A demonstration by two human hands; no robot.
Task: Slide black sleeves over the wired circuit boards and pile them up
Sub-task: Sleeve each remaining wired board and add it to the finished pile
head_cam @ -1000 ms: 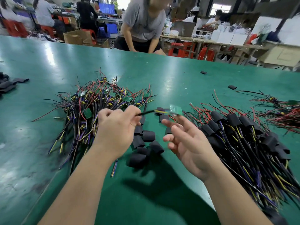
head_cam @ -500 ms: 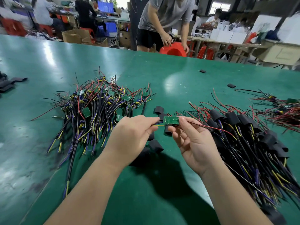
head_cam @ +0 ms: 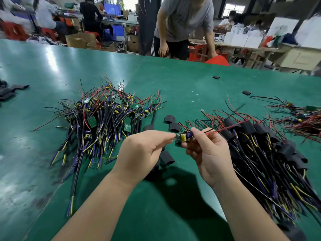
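Circuit board (head_cam: 183, 136), green with a yellow and a blue capacitor showing, sits in the air between our two hands, above the green table (head_cam: 191, 87) and just over the loose black sleeves (head_cam: 167, 160). Our left hand (head_cam: 144, 152) has its fingers curled in, thumb and forefinger pinching at the left end of the circuit board. Our right hand (head_cam: 212, 153) pinches the right end between thumb and forefinger, its other fingers loosely bent beneath. A red wire (head_cam: 232, 127) runs from the board out to the right, over the pile of sleeved boards (head_cam: 260, 153) that lies at our right with its black and yellow leads fanned toward us. At our left lies the pile of bare boards (head_cam: 104, 117), a tangle of red, black, purple and yellow wires. A dark shape shows just under the held board; we cannot tell whether it is a sleeve in our fingers or one on the table. Two stray sleeves (head_cam: 216, 77) lie well apart near the far edge. Across the table a person in a grey shirt (head_cam: 184, 18) has a hand on a red stool (head_cam: 217, 60).
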